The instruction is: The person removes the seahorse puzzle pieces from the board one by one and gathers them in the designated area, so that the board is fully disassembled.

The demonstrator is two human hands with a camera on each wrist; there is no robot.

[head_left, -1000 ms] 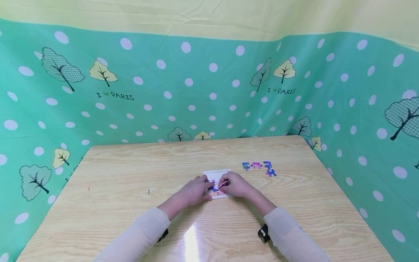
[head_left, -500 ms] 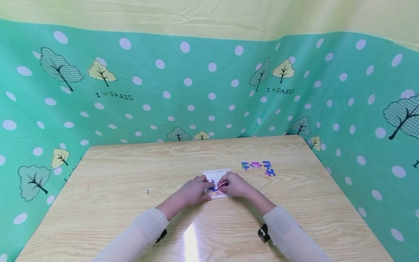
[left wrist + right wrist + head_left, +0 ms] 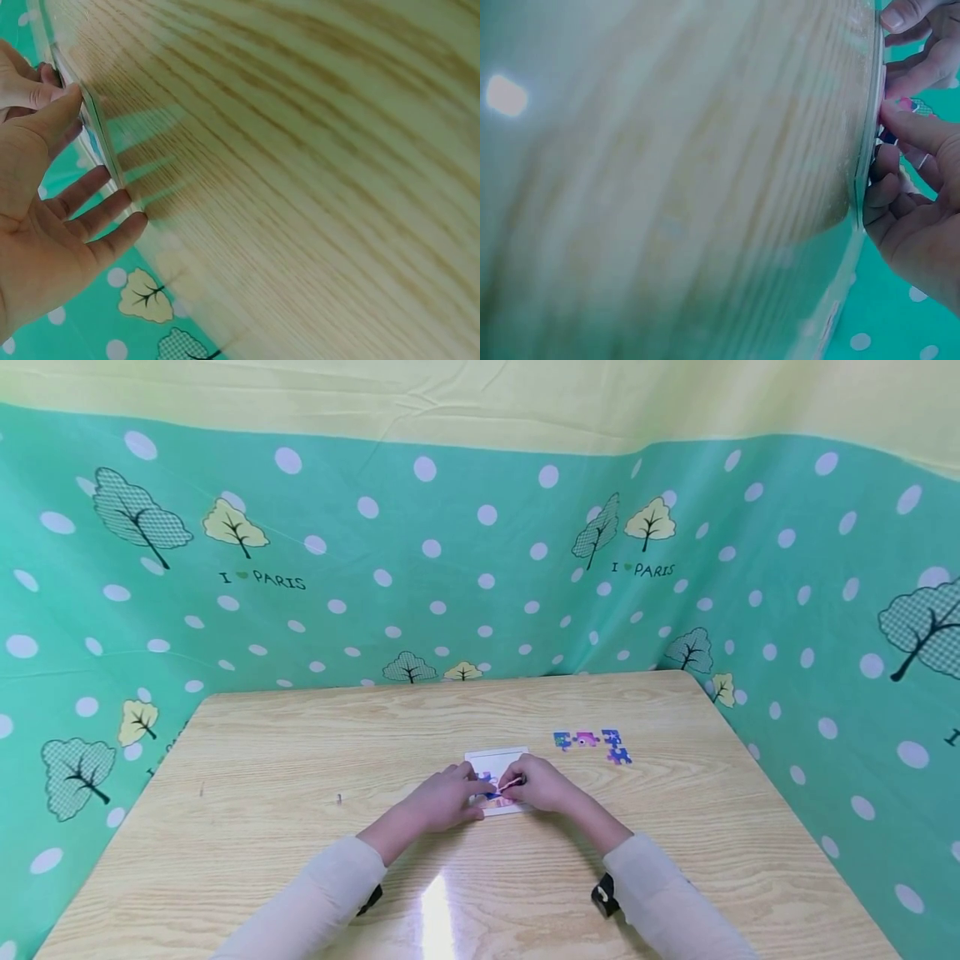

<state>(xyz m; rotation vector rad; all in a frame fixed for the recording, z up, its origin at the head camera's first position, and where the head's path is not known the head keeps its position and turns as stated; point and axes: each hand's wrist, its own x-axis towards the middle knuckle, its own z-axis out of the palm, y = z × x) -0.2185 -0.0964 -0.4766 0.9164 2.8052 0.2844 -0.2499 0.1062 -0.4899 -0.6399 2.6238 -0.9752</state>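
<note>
A small white puzzle tray [image 3: 495,752] lies on the table with jigsaw pieces [image 3: 491,794] in its lower part, showing blue and pink print. My left hand [image 3: 448,797] rests at the tray's left side, fingers fairly straight. In the left wrist view, the fingertips of that left hand [image 3: 45,217] lie along the tray's edge [image 3: 112,161]. Thumb and fingers of my right hand [image 3: 546,783] pinch a puzzle piece [image 3: 513,782], tilted over the tray's right part. The right wrist view has the right hand [image 3: 930,217] low at the tray, its piece mostly hidden by the fingers.
Several loose puzzle pieces [image 3: 587,739] lie on the table [image 3: 300,843] to the right, beyond the tray. A small dark mark [image 3: 339,799] shows on the wood at left. A green dotted curtain [image 3: 465,552] hangs behind the table and along its sides.
The pinched piece turns slightly between the right fingers and shows more of its thin edge. Both hands otherwise keep their places at the tray.
</note>
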